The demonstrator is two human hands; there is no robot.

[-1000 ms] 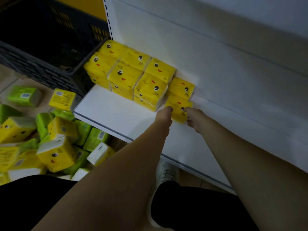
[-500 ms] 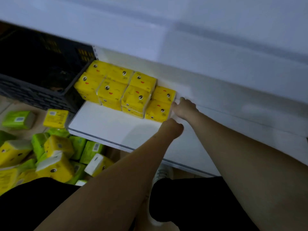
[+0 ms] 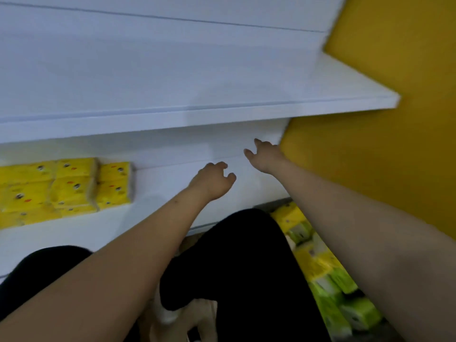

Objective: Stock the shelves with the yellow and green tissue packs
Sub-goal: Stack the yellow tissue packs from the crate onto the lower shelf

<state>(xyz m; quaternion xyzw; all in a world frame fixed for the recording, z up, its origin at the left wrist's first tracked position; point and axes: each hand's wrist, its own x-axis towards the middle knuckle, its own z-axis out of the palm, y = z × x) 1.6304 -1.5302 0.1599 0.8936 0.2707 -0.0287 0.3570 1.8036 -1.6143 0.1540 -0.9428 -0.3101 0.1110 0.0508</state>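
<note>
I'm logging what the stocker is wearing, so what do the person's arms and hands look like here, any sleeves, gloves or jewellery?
Both forearms are bare with no sleeve in view. The left hand and right hand wear no gloves, and no watch, ring or bracelet shows. The picture is blurred, so fine marks cannot be judged.

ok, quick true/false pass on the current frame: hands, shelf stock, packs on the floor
1. Both hands are empty. True: the left hand and right hand hold nothing.
2. Green packs fill the shelf. False: only yellow tissue packs sit on the shelf, at its left.
3. The left hand rests on the stacked packs. False: it is apart from them, to their right.
4. Loose yellow and green packs lie on the floor at right. True.
</note>
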